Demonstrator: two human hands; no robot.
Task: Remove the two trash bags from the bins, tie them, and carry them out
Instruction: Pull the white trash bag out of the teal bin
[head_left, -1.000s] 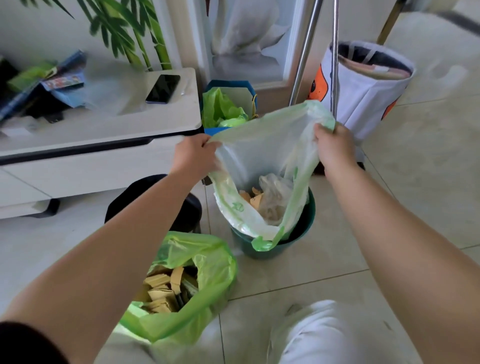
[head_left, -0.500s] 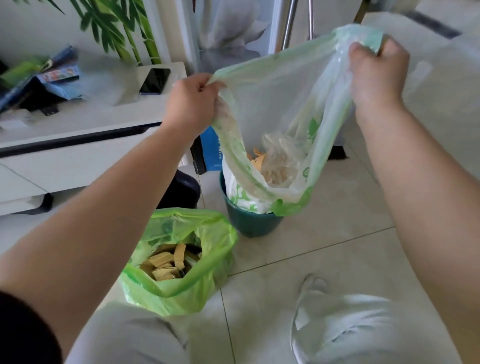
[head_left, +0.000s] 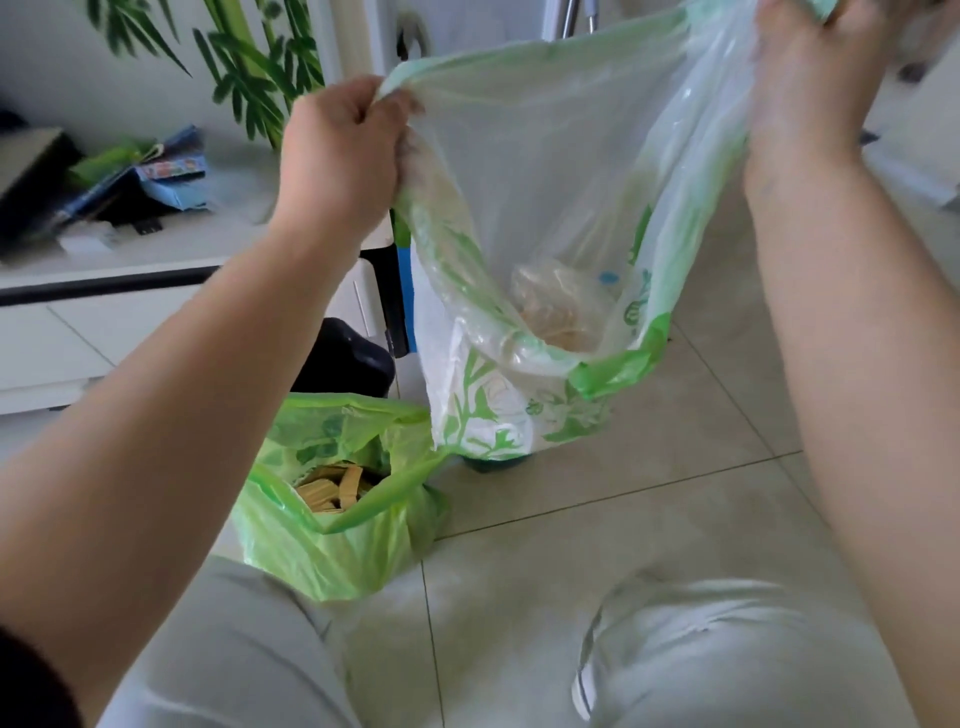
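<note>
A pale green translucent trash bag (head_left: 550, 208) hangs in the air, stretched wide between both hands. My left hand (head_left: 337, 150) grips its left rim, and my right hand (head_left: 810, 73) grips the right rim near the top edge of the view. Crumpled plastic and paper scraps lie in its bottom. Only a sliver of the dark green bin (head_left: 491, 462) shows beneath the bag. A second, brighter green trash bag (head_left: 337, 509) sits open on the floor at lower left, holding yellowish cardboard pieces.
A black bin (head_left: 345, 358) stands behind the floor bag. A white cabinet (head_left: 104, 291) with clutter on top runs along the left, with a bamboo plant (head_left: 249, 57) behind it. My knees in grey trousers fill the bottom. Tiled floor (head_left: 649, 499) spreads to the right.
Both hands have lifted the pale bag upward, out of the dark green bin. The right hand rose highest. The floor bag has not moved.
</note>
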